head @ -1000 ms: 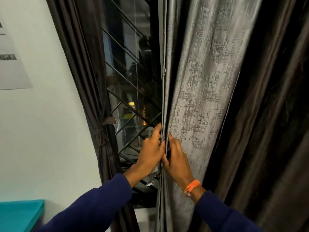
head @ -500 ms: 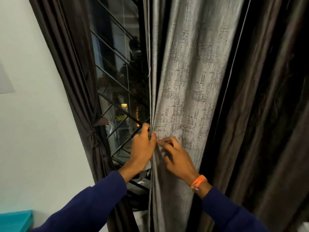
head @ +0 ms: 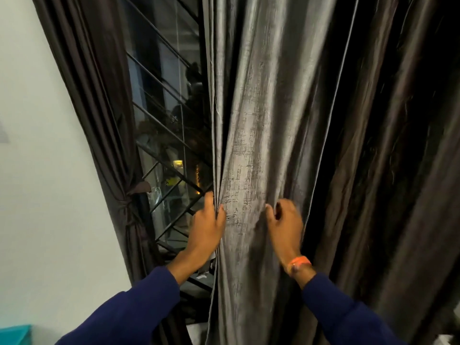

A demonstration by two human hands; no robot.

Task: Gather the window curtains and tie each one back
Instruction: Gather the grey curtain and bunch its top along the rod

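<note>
Where the white wall (head: 44, 185) ends, the window (head: 169, 135) serves as the reference for all positions below. Black grille bars (head: 171, 155) cross its dark glass on a slant, and small lit shapes show through the panes.

Right of the window hangs the grey curtain (head: 258, 120), a wide textured panel falling in loose vertical folds from the top of view to the bottom. Its leading edge lies against the window's right side. Further right of the window, behind the grey panel, hangs a dark brown drape (head: 388, 170), also loose.

Left of the window, against the wall, hangs the dark curtain (head: 99, 100). It is already gathered, and a tie-back (head: 127, 204) of the same dark cloth is knotted round it low down.

The left hand (head: 207, 227) is at the window's lower right corner. Its fingers are curled round the bunched edge folds of the grey curtain, thumb on the front face. The right hand (head: 285, 225) sits further right of the window on the same panel, at the same height, well apart from the left. Its fingers are bent, with the tips pinching a fold of the cloth; motion blur hides the exact grip. Both arms wear navy sleeves (head: 129, 312), and an orange wristband (head: 298, 262) circles the right wrist.
</note>
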